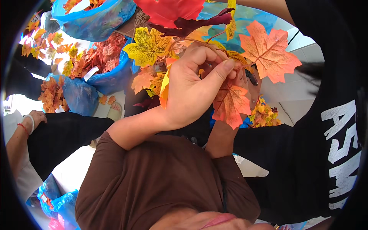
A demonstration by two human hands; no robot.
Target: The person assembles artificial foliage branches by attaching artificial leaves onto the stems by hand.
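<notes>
In front of my chest I hold a garland of artificial maple leaves on a thin brown stem (pixel 191 40). My left hand (pixel 188 86) is closed, thumb and forefinger pinching the stem. Close against its fingertips, my right hand (pixel 241 76) also grips the stem; most of it is hidden behind an orange leaf (pixel 232 104). Around my hands spread a yellow leaf (pixel 148 46) on the left, a larger orange leaf (pixel 270 51) on the right and a big red leaf (pixel 170 10) at the top. A dark maroon leaf (pixel 191 26) hangs below the red one.
Blue plastic bags (pixel 94 21) full of leaves stand at the upper left, with more red leaves (pixel 107 51) beside them. Another person's hand (pixel 37 116) rests on a knee at the left. A person in black (pixel 306 153) sits close on my right. Yellow-orange leaves (pixel 264 113) lie beyond my right forearm.
</notes>
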